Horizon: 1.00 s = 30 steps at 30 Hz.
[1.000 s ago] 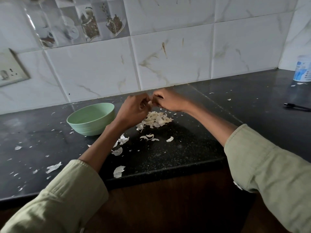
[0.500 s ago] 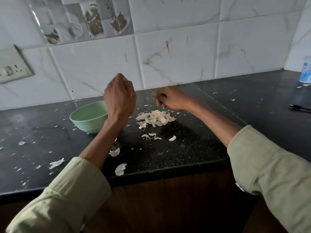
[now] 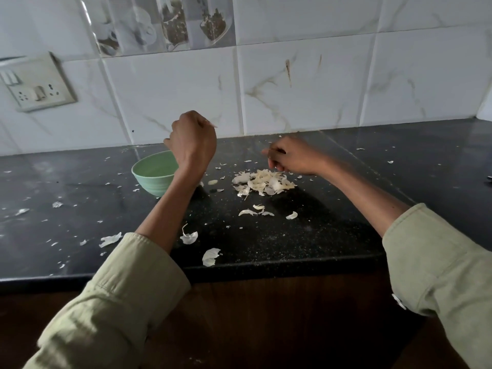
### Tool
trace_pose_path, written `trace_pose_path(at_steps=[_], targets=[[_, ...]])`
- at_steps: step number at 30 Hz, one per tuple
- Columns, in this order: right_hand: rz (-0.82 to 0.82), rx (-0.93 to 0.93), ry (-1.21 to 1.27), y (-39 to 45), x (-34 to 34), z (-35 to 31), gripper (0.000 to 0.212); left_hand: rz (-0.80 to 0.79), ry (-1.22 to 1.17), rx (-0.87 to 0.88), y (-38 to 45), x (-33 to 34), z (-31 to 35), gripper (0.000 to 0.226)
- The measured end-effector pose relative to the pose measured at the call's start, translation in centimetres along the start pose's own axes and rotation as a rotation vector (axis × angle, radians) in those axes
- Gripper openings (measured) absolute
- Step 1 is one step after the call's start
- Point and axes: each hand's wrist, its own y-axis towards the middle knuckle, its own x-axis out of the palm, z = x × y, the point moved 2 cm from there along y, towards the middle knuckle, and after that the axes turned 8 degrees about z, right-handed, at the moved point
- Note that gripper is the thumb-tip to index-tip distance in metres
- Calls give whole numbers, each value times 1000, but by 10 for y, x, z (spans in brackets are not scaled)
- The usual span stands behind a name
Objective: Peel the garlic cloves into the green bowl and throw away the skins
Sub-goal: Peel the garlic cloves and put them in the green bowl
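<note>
Black counter (image 3: 346, 235) holds green bowl (image 3: 153, 173) far left, directly below raised left hand (image 3: 193, 145), fist curled, contents hidden. Skin pile (image 3: 263, 182) just near right hand (image 3: 292, 159), pinching skin scrap probably.

A home kitchen, seemingly: black stone counter (image 3: 292, 243), marble-look tiled backsplash (image 3: 306, 83) (food-print tiles above), wall socket (image 3: 37, 83).
</note>
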Motion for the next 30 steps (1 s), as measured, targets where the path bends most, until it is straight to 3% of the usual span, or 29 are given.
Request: trace_pose_path(at_steps=[7, 11, 15, 16, 18, 20, 25, 30], targets=[[-14, 20, 25, -2, 1, 5, 37, -13, -282, 15, 6, -35, 6, 26], [-24, -2, -46, -7, -1, 1, 43, -98, -94, 51, 5, -87, 5, 38], [6, -18, 24, -7, -2, -2, 42, -9, 176, -40, -20, -159, -52, 60], [11, -21, 25, -7, -2, -4, 41, -34, 230, -110, -32, -171, -71, 63], [6, -31, 21, -10, -1, -7, 40, -235, 318, -243, -57, -177, -102, 76], [-3, -61, 22, -12, 0, -12, 37, -414, 368, -259, -80, -172, -111, 90], [-37, -271, 99, -15, 10, -39, 15, -476, 205, -135, -132, -160, -66, 98], [-149, -438, 43, -3, 43, -77, 28, -554, 299, 24, -161, -141, -38, 131]])
